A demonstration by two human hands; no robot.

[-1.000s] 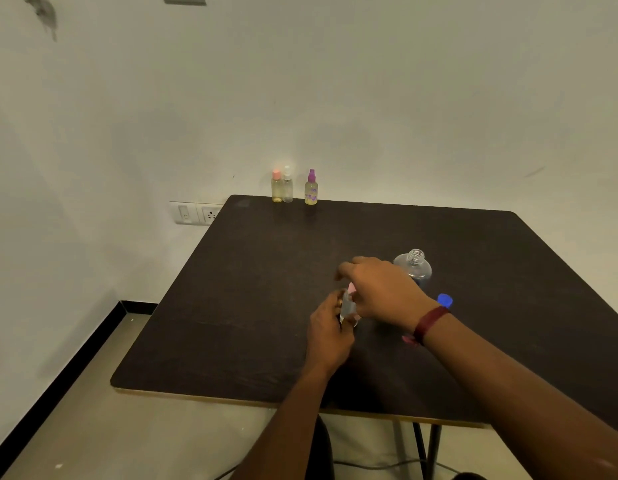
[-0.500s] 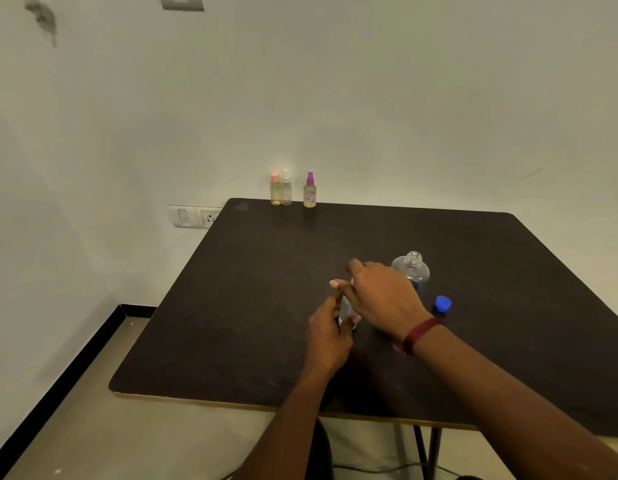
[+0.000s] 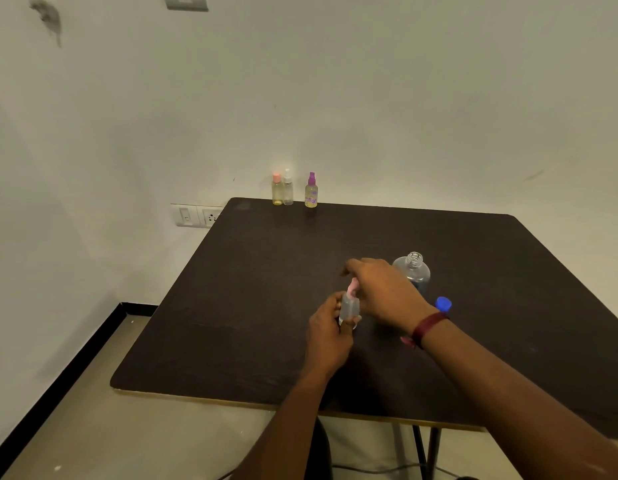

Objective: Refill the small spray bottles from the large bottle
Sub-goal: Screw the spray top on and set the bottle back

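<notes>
Centre frame, our left hand (image 3: 330, 332) gripped the small spray bottle (image 3: 349, 307) while our right hand (image 3: 382, 293) pinched its pink top (image 3: 353, 290), newly uncovered. We judged it twisting; the large bottle (image 3: 412, 271) stood open alongside.

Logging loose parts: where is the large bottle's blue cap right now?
In the head view, the blue cap lies on the table right of centre, just right of and nearer than the open large bottle, close beside the red wristband.

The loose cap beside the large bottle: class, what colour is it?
The cap is blue, clearest in the head view.
</notes>
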